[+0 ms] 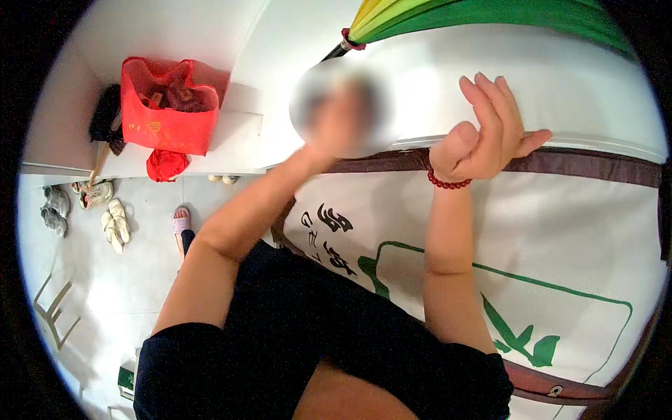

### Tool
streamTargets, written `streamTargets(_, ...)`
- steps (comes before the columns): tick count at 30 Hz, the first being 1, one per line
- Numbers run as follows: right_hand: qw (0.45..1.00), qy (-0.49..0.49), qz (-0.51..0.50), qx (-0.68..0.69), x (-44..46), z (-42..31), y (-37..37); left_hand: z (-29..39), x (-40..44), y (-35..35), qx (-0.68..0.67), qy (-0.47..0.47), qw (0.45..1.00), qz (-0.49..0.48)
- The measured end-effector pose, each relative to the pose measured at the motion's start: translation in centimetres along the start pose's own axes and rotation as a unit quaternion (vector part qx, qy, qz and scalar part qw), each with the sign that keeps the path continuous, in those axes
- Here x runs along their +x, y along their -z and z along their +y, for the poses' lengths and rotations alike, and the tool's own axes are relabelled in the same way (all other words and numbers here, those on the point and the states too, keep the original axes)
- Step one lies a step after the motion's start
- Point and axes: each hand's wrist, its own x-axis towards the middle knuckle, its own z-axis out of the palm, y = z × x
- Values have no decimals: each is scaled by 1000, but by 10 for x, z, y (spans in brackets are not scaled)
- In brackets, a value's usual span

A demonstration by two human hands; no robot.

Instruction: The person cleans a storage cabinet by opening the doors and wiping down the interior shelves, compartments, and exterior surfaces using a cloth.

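Observation:
My left hand [336, 124] is raised over the white ledge, its fingers hidden by a round blurred patch. The dark shaft of an umbrella [490, 22], its canopy yellow and green, runs down into that blur, so whether the hand grips it is not visible. To the right, my right hand [483, 133] is held up with its fingers apart and slightly curled, and nothing in it. A string of dark red beads [449, 182] circles that wrist. Below both hands lies a white sheet [392, 203] with brown edging, black characters and a green print.
A red bag [170, 119] with packets inside stands on a white shelf [241, 133] at the left, beside a black item [106, 115]. A red bundle [166, 166] hangs at the shelf's edge. Several shoes [116, 224] lie on the pale floor [140, 273].

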Motion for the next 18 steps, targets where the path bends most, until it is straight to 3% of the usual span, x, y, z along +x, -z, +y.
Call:
streamTargets(1,1000,6,2,-1,2,1,-2,19,-6,2,-31,-35,999,-1)
streamTargets(3,1000,14,-2,-10,2,0,1,21,7,13,-8,7,997,-76)
streamTargets(6,1000,22,-1,-5,2,1,0,-35,41,0,41,106,993,-33)
streamTargets(8,1000,14,-13,-8,2,0,2,-29,42,0,44,147,988,-21)
streamTargets(10,1000,5,-25,-11,1,-1,4,-10,15,-8,18,-3,999,43)
streamTargets(13,1000,5,-22,-7,1,0,4,60,8,6,-90,-68,993,-28)
streamTargets(15,1000,5,-24,-15,1,-1,4,32,21,-5,-61,-82,995,4)
streamTargets(18,1000,12,-22,-16,2,-1,3,-49,40,-10,-17,109,993,32)
